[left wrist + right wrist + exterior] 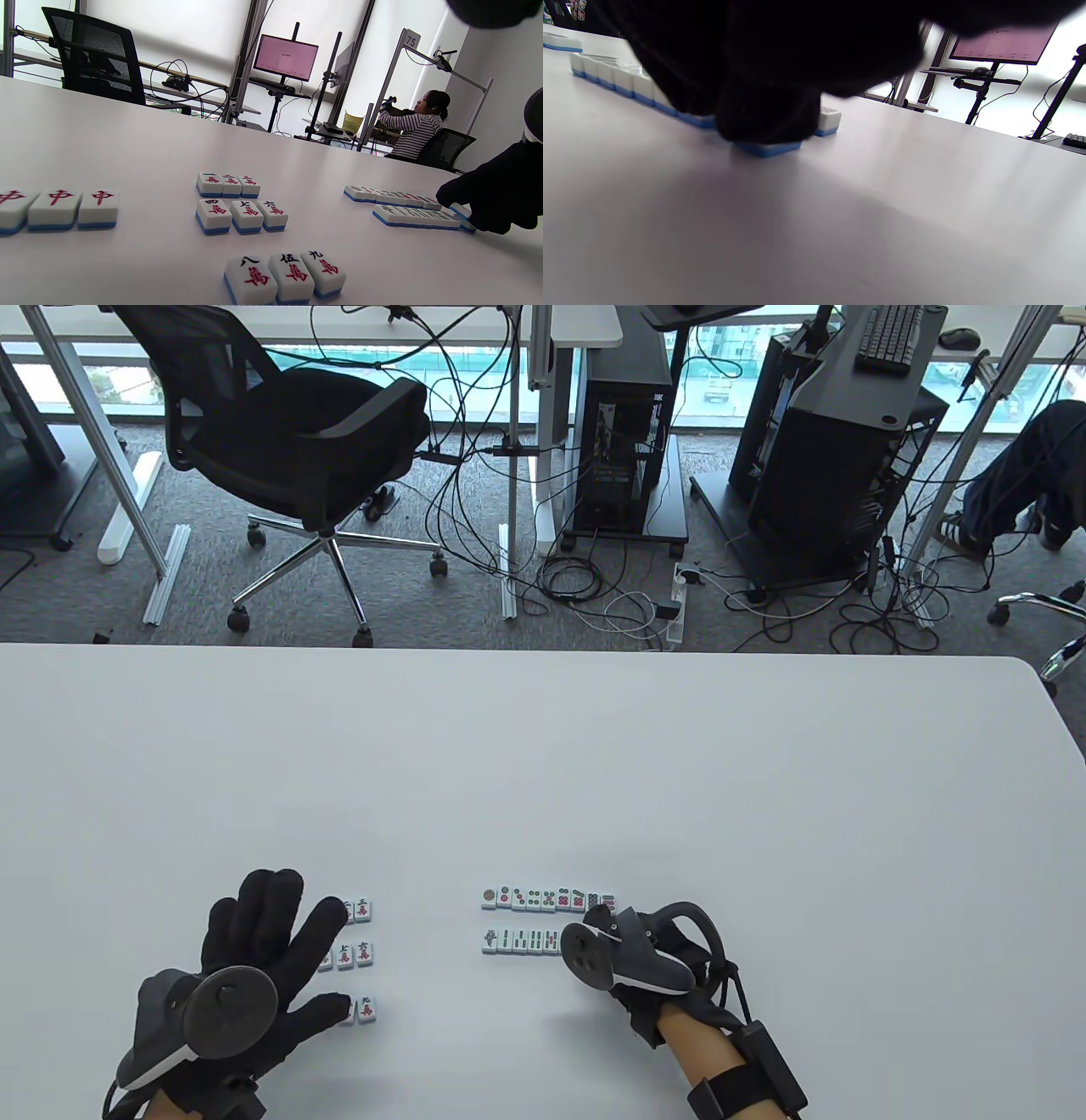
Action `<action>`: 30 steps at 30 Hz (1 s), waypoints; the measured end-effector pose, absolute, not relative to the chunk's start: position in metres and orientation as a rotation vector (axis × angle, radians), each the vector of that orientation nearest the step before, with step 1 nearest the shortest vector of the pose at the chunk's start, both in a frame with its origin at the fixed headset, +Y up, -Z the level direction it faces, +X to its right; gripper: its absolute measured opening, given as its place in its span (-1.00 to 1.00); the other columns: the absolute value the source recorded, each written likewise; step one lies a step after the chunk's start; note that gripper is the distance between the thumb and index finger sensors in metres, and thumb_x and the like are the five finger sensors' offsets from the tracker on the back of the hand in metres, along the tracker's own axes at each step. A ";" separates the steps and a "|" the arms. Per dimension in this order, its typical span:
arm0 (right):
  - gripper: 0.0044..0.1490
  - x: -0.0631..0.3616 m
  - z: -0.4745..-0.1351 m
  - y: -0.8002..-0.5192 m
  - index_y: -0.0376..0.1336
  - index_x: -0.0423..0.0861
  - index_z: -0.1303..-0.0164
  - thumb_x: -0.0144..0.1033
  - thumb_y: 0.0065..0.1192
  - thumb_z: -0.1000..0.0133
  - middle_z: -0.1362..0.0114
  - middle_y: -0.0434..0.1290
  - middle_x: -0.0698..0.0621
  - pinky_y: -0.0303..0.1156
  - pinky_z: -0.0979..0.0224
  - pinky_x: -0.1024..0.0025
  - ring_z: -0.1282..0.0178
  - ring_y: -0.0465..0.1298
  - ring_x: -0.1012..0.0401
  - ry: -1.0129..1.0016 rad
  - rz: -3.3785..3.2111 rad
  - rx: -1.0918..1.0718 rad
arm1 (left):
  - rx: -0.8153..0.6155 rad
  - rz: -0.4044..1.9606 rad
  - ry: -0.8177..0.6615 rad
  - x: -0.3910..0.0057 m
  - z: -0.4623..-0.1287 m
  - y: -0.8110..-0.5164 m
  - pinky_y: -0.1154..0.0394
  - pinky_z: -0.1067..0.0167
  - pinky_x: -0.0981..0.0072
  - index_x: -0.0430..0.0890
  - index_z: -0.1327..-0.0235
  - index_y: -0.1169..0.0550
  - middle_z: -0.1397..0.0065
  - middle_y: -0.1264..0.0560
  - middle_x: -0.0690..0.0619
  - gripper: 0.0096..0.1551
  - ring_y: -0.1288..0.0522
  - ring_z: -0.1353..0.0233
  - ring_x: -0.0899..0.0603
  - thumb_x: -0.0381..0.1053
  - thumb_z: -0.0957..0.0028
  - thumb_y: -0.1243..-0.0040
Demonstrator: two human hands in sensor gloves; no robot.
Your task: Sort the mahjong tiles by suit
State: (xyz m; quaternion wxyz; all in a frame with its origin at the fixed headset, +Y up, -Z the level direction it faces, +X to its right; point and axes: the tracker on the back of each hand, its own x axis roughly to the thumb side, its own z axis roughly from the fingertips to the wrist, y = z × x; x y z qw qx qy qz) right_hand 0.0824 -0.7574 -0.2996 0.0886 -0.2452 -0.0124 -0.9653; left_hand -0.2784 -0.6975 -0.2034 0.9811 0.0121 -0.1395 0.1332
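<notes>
Mahjong tiles [547,899] lie face up in short rows on the white table [543,763]. The left hand [254,950] hovers spread above the character tiles [242,209]. The right hand [624,954] presses curled fingers [763,114] on 1 tile [768,148] at the end of the bamboo row [522,940].

Your mahjong tiles all lie face up, white tops on blue bases. Three red-dragon tiles [59,207] sit side by side at the far left. The character tiles [242,209] form three short rows of three, one behind another. To the right, the circle row [547,898] runs parallel behind the bamboo row [522,941], near each other but apart, each packed edge to edge.
</notes>
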 end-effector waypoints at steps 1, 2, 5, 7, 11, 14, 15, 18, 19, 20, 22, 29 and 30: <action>-0.25 0.082 -0.300 -0.758 0.36 -0.25 -0.21 -0.14 0.41 0.13 0.30 0.65 0.05 0.55 0.45 0.41 0.59 0.56 0.29 -0.038 -2.868 -0.727 | 0.024 0.268 -0.280 -0.278 -0.203 -0.698 0.40 -0.55 -0.20 0.33 -0.54 0.05 -0.60 0.48 0.25 0.04 0.51 -0.67 -0.07 0.56 0.20 -0.01; -0.25 0.082 -0.300 -0.759 0.36 -0.25 -0.21 -0.14 0.41 0.13 0.31 0.65 0.05 0.55 0.46 0.41 0.60 0.56 0.29 -0.041 -2.863 -0.724 | 0.023 0.267 -0.278 -0.279 -0.203 -0.698 0.40 -0.55 -0.20 0.33 -0.55 0.04 -0.60 0.48 0.24 0.04 0.51 -0.67 -0.07 0.56 0.20 -0.01; -0.26 0.081 -0.300 -0.761 0.36 -0.25 -0.20 -0.14 0.41 0.13 0.32 0.65 0.05 0.55 0.46 0.41 0.60 0.55 0.29 -0.051 -2.857 -0.720 | 0.021 0.267 -0.276 -0.279 -0.203 -0.698 0.40 -0.55 -0.20 0.33 -0.55 0.04 -0.60 0.48 0.25 0.04 0.52 -0.67 -0.07 0.56 0.20 -0.01; -0.26 0.078 -0.301 -0.763 0.37 -0.25 -0.20 -0.14 0.41 0.13 0.32 0.65 0.05 0.55 0.47 0.41 0.61 0.55 0.29 -0.058 -2.846 -0.710 | 0.019 0.265 -0.276 -0.279 -0.203 -0.698 0.40 -0.55 -0.20 0.33 -0.55 0.04 -0.60 0.48 0.24 0.05 0.51 -0.67 -0.08 0.56 0.20 -0.01; -0.26 0.072 -0.302 -0.763 0.38 -0.25 -0.19 -0.14 0.42 0.13 0.34 0.65 0.05 0.55 0.48 0.41 0.61 0.55 0.29 -0.065 -2.791 -0.700 | 0.015 0.262 -0.274 -0.279 -0.203 -0.698 0.40 -0.55 -0.20 0.33 -0.55 0.04 -0.60 0.48 0.24 0.04 0.51 -0.67 -0.07 0.56 0.20 -0.01; -0.26 0.068 -0.302 -0.764 0.38 -0.25 -0.19 -0.13 0.41 0.13 0.34 0.65 0.06 0.54 0.48 0.41 0.62 0.55 0.29 -0.079 -2.760 -0.679 | 0.014 0.263 -0.272 -0.279 -0.203 -0.698 0.40 -0.55 -0.20 0.33 -0.55 0.04 -0.60 0.48 0.24 0.05 0.51 -0.67 -0.07 0.56 0.20 -0.01; -0.26 0.067 -0.302 -0.764 0.38 -0.25 -0.19 -0.13 0.41 0.13 0.34 0.65 0.06 0.54 0.48 0.41 0.61 0.55 0.29 -0.084 -2.755 -0.668 | 0.016 0.264 -0.272 -0.279 -0.203 -0.698 0.40 -0.55 -0.20 0.33 -0.55 0.04 -0.60 0.48 0.25 0.05 0.51 -0.67 -0.07 0.56 0.20 -0.01; -0.27 0.065 -0.302 -0.764 0.37 -0.24 -0.20 -0.14 0.40 0.12 0.33 0.65 0.05 0.55 0.47 0.40 0.61 0.55 0.28 -0.088 -2.747 -0.656 | 0.019 0.264 -0.274 -0.279 -0.203 -0.697 0.40 -0.55 -0.20 0.33 -0.55 0.04 -0.60 0.48 0.25 0.04 0.51 -0.67 -0.07 0.56 0.20 -0.01; -0.27 0.065 -0.302 -0.763 0.37 -0.24 -0.21 -0.14 0.40 0.12 0.32 0.65 0.05 0.55 0.47 0.40 0.60 0.55 0.28 -0.094 -2.743 -0.652 | 0.019 0.264 -0.275 -0.279 -0.203 -0.698 0.40 -0.55 -0.20 0.33 -0.55 0.04 -0.60 0.48 0.25 0.04 0.51 -0.67 -0.07 0.56 0.20 -0.01; -0.27 0.065 -0.302 -0.763 0.37 -0.24 -0.22 -0.14 0.40 0.11 0.31 0.65 0.05 0.55 0.46 0.40 0.60 0.56 0.28 -0.100 -2.740 -0.650 | 0.019 0.263 -0.276 -0.279 -0.203 -0.698 0.40 -0.55 -0.20 0.33 -0.55 0.04 -0.60 0.48 0.25 0.04 0.51 -0.67 -0.07 0.56 0.20 -0.01; -0.26 0.066 -0.300 -0.761 0.35 -0.22 -0.24 -0.13 0.39 0.11 0.29 0.66 0.04 0.56 0.45 0.40 0.58 0.57 0.27 -0.095 -2.744 -0.656 | 0.020 0.262 -0.278 -0.279 -0.203 -0.698 0.39 -0.55 -0.20 0.33 -0.55 0.04 -0.60 0.48 0.24 0.04 0.51 -0.67 -0.07 0.56 0.20 -0.01; -0.16 0.089 -0.288 -0.719 0.24 -0.14 -0.40 -0.06 0.33 0.09 0.09 0.65 0.01 0.59 0.29 0.34 0.42 0.61 0.21 0.084 -2.834 -0.635 | 0.017 0.255 -0.280 -0.277 -0.203 -0.698 0.39 -0.55 -0.20 0.33 -0.55 0.04 -0.60 0.47 0.24 0.04 0.51 -0.68 -0.07 0.56 0.20 -0.02; -0.13 0.094 -0.286 -0.712 0.20 -0.11 -0.44 -0.02 0.30 0.08 -0.01 0.63 -0.01 0.60 0.21 0.30 0.32 0.62 0.17 0.112 -2.851 -0.624 | 0.016 0.253 -0.280 -0.277 -0.203 -0.698 0.39 -0.55 -0.20 0.33 -0.55 0.04 -0.60 0.47 0.24 0.04 0.51 -0.68 -0.07 0.56 0.20 -0.01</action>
